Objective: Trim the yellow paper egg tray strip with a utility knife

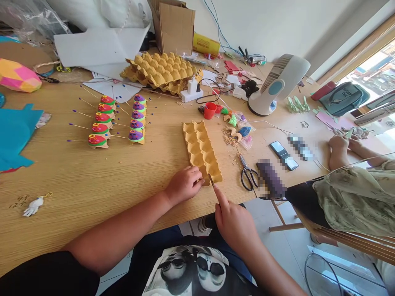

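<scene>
A long strip of yellow egg carton point(201, 149) lies on the wooden table point(92, 181), two cups wide. My left hand point(184, 183) is closed on the strip's near left corner and pins it down. My right hand point(232, 222) is closed round a thin blade-like tool point(211, 181), index finger stretched along it, its tip at the carton's near end. What the tool is exactly I cannot make out.
Black scissors point(247, 173) lie right of the strip. Two rows of painted carton bugs point(101, 123) with pins stand at the left, whole egg trays point(159, 72) behind. A desk fan point(277, 84), red cup point(210, 110) and another person's hands point(342, 144) are at right.
</scene>
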Tool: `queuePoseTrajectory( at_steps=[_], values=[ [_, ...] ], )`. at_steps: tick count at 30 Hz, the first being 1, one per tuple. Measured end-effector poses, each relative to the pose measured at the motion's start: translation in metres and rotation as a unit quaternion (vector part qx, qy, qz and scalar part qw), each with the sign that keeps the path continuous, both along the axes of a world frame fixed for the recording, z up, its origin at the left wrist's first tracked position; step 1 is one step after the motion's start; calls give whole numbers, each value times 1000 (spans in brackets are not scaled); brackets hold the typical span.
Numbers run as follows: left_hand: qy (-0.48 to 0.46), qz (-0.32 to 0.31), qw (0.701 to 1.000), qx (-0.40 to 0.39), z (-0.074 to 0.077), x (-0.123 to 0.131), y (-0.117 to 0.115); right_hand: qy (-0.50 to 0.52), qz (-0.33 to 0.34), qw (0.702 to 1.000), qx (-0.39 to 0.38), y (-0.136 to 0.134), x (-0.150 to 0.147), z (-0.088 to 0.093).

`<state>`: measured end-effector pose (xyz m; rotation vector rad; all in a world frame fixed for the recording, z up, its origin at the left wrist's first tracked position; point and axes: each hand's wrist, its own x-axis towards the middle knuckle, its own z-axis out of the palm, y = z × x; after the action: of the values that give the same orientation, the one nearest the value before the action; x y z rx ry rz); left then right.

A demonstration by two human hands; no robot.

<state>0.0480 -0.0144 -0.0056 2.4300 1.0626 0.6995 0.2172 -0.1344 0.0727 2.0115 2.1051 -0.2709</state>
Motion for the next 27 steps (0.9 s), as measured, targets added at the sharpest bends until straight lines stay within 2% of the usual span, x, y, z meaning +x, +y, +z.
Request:
queuePoseTrajectory(
  at_steps=[3, 9, 15, 21, 27],
  values=[
    [6, 1, 1000, 1, 0, 0, 0, 5, -8, 1000, 11, 4, -2, 0],
    [-1, -3, 1000, -6, -1, 1, -2, -15, 10, 1000, 3, -10, 0, 0],
    [4, 1, 1000, 6, -1, 0, 0, -12, -7, 1000, 9, 4, -8, -1],
    [-8, -1, 1000, -6, 0, -1, -1, 10, 3, 1000, 0, -10, 3, 3],
    [5, -1, 1000, 7, -2, 0, 0, 17, -9, 999, 27, 2, -2, -3]
  ],
)
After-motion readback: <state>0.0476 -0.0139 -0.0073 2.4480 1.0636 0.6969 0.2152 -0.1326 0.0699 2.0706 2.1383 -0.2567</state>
